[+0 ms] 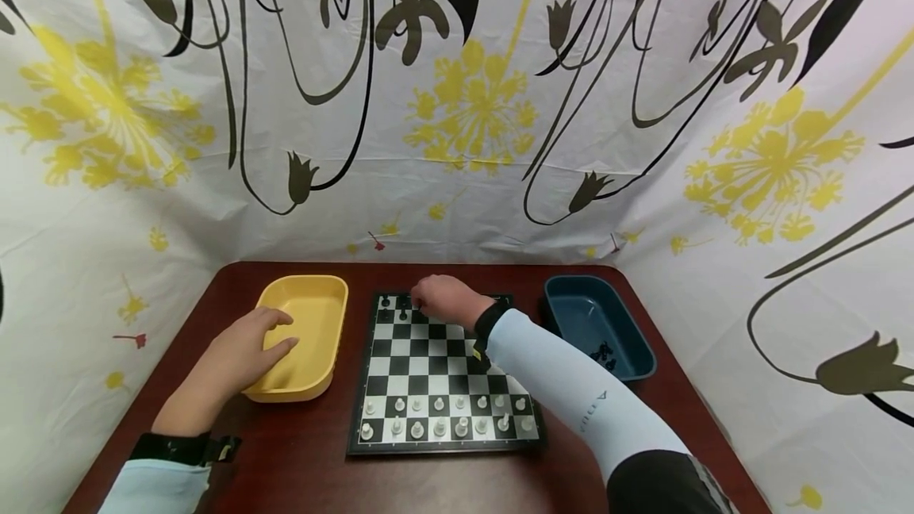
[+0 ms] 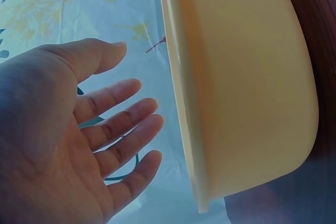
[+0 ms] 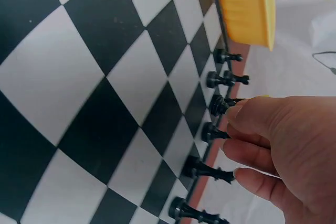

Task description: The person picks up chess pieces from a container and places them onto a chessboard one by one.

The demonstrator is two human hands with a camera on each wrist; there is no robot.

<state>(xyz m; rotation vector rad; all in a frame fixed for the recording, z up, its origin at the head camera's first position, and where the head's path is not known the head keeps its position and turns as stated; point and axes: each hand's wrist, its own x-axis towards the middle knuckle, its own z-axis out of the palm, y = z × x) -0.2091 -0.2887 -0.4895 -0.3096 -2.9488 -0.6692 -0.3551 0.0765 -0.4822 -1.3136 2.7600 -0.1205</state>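
My right hand [image 3: 296, 153] pinches a black chess piece [image 3: 218, 104] on the board [image 3: 105, 124] beneath it; I'd keep it upright, moving straight, clear of the neighbouring pieces [image 3: 202, 170]. My left hand [image 1: 239, 349], fingers loosely spread, holds nothing beside the yellow tray [image 1: 300, 393].

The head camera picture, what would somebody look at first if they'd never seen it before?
Probably the big yellow flowers on the cloth behind the table. Next comes the checkered chessboard in the middle, where the right hand seems to pinch a black chess piece near the far edge. The bright yellow tray stands out too, left of the board, by the left hand.
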